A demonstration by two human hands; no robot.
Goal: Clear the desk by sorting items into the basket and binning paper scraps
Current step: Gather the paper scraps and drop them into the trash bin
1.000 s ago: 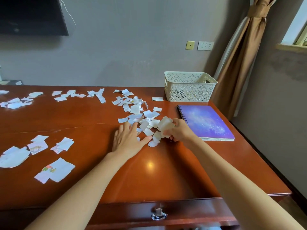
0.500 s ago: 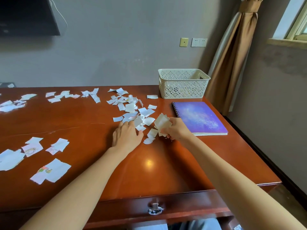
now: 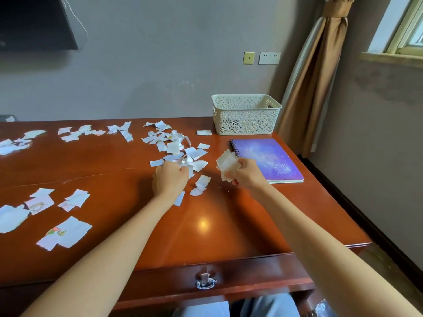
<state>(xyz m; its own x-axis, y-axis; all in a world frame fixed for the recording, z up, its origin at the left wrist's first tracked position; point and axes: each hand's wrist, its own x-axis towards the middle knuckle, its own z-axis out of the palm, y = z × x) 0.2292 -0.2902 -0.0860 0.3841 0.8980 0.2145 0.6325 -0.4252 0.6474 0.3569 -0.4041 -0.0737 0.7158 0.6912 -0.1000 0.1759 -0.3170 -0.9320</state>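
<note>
White paper scraps [image 3: 174, 145] lie scattered over the red-brown desk [image 3: 217, 225]. My left hand [image 3: 170, 178] is curled at the near edge of the middle pile and grips a few scraps there. My right hand [image 3: 246, 173] holds a bunch of collected scraps [image 3: 226, 164] lifted a little above the desk. A white lattice basket [image 3: 246, 115] stands at the far right of the desk, its inside looking empty. A purple spiral notebook [image 3: 267, 160] lies flat in front of the basket, just right of my right hand.
More scraps sit along the back edge [image 3: 93, 132], at the far left [image 3: 16, 143] and near the front left [image 3: 64, 234], some with coloured drawings. A drawer with a ring pull [image 3: 205, 281] is under the front edge. A curtain [image 3: 315, 72] hangs beyond the basket.
My left hand went from lying flat beside the pile to curling shut on scraps. My right hand has lifted slightly to the right with its bunch.
</note>
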